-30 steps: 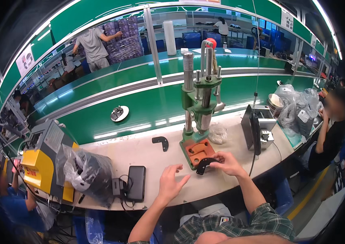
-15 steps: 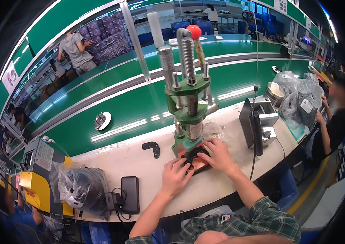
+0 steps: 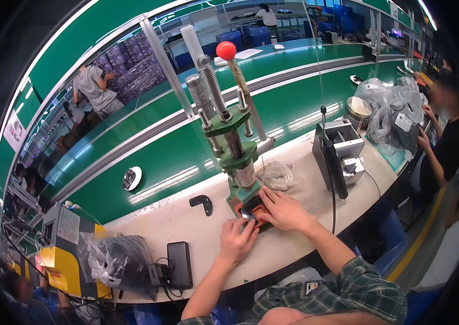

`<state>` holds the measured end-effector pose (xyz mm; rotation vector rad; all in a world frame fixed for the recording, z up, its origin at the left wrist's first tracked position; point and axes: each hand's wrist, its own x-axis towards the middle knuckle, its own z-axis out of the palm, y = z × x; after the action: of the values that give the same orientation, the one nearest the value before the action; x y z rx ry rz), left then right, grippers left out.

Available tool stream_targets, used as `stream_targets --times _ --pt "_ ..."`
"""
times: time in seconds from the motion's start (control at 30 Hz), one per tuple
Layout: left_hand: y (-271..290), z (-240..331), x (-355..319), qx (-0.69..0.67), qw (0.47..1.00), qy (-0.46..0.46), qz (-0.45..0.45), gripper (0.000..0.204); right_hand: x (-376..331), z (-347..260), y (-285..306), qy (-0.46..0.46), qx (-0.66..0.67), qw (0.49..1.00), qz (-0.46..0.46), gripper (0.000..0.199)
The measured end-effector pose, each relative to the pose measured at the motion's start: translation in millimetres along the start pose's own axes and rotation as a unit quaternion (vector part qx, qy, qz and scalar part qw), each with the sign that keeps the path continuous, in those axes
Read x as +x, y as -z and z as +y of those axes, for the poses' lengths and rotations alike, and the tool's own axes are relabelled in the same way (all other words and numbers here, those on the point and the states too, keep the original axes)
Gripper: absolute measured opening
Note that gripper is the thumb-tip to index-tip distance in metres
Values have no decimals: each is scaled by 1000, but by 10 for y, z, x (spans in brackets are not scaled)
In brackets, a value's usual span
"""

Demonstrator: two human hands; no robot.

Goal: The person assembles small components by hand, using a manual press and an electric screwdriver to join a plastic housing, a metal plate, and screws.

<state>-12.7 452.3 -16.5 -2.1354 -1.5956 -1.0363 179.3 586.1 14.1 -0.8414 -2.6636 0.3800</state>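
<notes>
A green hand press (image 3: 233, 143) with a red ball-tipped lever (image 3: 226, 50) stands on the bench in front of me. Under its ram, in an orange-red fixture (image 3: 265, 218), sits a small black part (image 3: 248, 211) with a shiny face; its exact kind is hard to make out. My left hand (image 3: 237, 238) grips the part's near left side with bent fingers. From the right, my right hand (image 3: 284, 210) holds its other side, fingertips close beneath the ram and partly hiding the part.
A black L-shaped piece (image 3: 202, 205) lies left of the press. Farther left are a black power adapter (image 3: 179, 265), a bagged bundle (image 3: 118, 262) and a yellow-grey machine (image 3: 64, 254). A metal device (image 3: 343, 149) stands right. Beyond runs a green conveyor (image 3: 180, 179); a co-worker (image 3: 440, 130) sits right.
My view has shifted, so the press appears farther left and more tilted. The black part has turned or settled in the fixture, showing a shiny face. Both hands remain at it.
</notes>
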Motion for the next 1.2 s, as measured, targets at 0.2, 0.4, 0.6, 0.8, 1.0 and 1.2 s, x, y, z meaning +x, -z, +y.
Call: stream_targets --times 0.2,0.4,0.6,0.8,1.0,1.2 --pt "-14 -18 -18 6 1000 -7 -2 46 10 -33 66 0 17 999 -34 85" --pt "5 120 48 -13 995 100 17 88 -146 47 -41 11 94 995 34 85" --pt "-102 126 -60 -75 962 256 -58 111 -381 -35 33 -73 196 976 54 85" --pt "-95 49 56 -125 939 297 -125 97 -359 17 -168 -101 171 977 81 72" --pt "-95 -110 11 -143 942 272 -137 104 -352 -66 -255 -90 177 974 110 67" --pt "-46 -95 -83 -127 940 275 -155 107 -441 -165 -334 -113 148 974 128 67"
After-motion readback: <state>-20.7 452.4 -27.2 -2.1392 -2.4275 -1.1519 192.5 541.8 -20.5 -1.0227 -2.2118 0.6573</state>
